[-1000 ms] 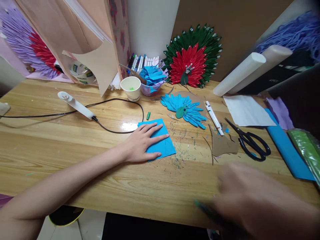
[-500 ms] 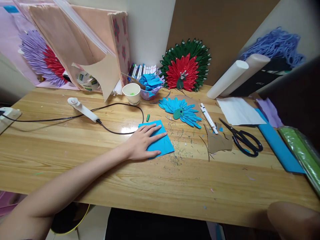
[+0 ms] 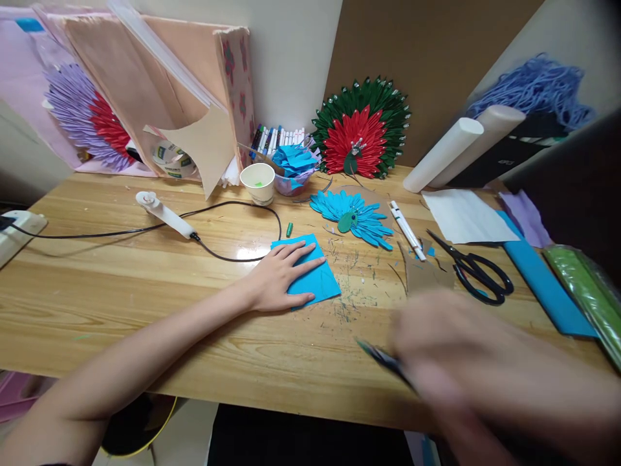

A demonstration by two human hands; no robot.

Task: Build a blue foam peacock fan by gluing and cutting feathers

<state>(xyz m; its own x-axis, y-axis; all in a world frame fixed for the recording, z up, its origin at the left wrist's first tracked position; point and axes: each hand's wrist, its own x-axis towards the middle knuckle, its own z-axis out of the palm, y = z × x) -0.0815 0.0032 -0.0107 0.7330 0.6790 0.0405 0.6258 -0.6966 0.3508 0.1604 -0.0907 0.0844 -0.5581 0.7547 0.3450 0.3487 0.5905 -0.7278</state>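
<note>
My left hand (image 3: pixel 276 278) lies flat with fingers spread on a folded sheet of bright blue paper or felt (image 3: pixel 317 281), pressing it to the wooden table. Faint lines show on the sheet's lower right part. My right hand (image 3: pixel 436 336), smeared by motion, is over the table's right side, its fingers closed around a slim dark pointed tool (image 3: pixel 388 364). The tool's greenish tip points left, apart from the sheet; blur hides its exact kind. A small green cap (image 3: pixel 290 229) lies just behind the sheet. Beyond it is a blue petalled craft bird (image 3: pixel 352 220) with a green head.
Black-handled scissors (image 3: pixel 473 268), white pens (image 3: pixel 407 230) and cardboard scraps lie to the right. A paper cup (image 3: pixel 257 184) and a basket of blue scraps (image 3: pixel 294 165) stand behind. On the left, a white corded tool (image 3: pixel 165 215) trails its black cable (image 3: pixel 233 204) near the sheet.
My right hand has come in from the lower right, now with the dark pointed tool in it. My left hand stays flat on the blue sheet; the view has shifted slightly.
</note>
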